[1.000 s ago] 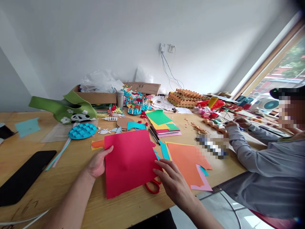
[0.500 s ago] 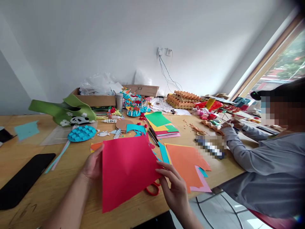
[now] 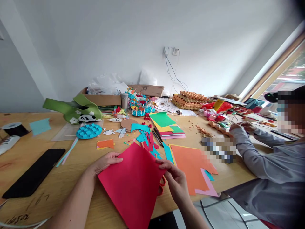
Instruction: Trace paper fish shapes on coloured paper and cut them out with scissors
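Red paper, a single sheet (image 3: 132,184) bowed slightly along its middle, is held up over the near edge of the wooden desk (image 3: 73,171), just left of the orange sheet (image 3: 188,165). Both hands grip it: the left hand (image 3: 107,163) is closed on its left side, thumb laid over the top face, while the right hand (image 3: 175,178), fingers curled, pinches the right corner close by the orange sheet. How the fingers sit underneath is hidden.

Between the red paper and the orange sheet, scissors (image 3: 161,190) show only their red-orange handles. Blue and red scraps (image 3: 149,141) lie beyond and left of the orange sheet, with dark pens (image 3: 157,137) nearer to it. Directly behind it is a pile of coloured paper (image 3: 164,120), green on top. Well to its left lie a woven blue disc (image 3: 89,131) and a flat black slab (image 3: 35,171); far behind it, egg trays (image 3: 187,101) are stacked. To its right, a co-worker's grey sleeve (image 3: 245,159) leans over the desk.
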Demonstrator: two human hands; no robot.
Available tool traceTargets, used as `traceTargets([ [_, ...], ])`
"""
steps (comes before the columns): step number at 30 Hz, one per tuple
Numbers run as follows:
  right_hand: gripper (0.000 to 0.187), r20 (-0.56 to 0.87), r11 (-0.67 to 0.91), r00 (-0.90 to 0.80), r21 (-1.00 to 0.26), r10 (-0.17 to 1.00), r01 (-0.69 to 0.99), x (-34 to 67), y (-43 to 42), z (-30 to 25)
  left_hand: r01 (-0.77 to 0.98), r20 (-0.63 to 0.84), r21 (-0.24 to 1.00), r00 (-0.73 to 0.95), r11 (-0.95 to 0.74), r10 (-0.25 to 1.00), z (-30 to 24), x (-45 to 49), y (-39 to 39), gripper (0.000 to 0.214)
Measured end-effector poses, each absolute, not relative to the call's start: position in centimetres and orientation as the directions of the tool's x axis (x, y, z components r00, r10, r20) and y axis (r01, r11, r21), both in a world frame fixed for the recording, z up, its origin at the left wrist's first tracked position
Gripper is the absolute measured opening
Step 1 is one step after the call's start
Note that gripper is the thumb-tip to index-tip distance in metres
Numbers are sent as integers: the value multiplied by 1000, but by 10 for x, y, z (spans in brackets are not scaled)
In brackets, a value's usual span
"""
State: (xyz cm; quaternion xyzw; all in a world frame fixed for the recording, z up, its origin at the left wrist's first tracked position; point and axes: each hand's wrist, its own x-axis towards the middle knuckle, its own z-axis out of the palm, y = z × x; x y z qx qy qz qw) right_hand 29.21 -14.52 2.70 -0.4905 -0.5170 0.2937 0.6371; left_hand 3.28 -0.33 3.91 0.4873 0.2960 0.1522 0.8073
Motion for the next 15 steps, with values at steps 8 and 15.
traceTargets([
  [8,18,414,372,179,-900,892,229,282,-139,34,152,-392,914,573,377,719,63,11,-29,49],
  [15,20,365,192,72,-635,928,748,291,-157,20,153,-442,891,69,428,895,17,-35,-87,61],
])
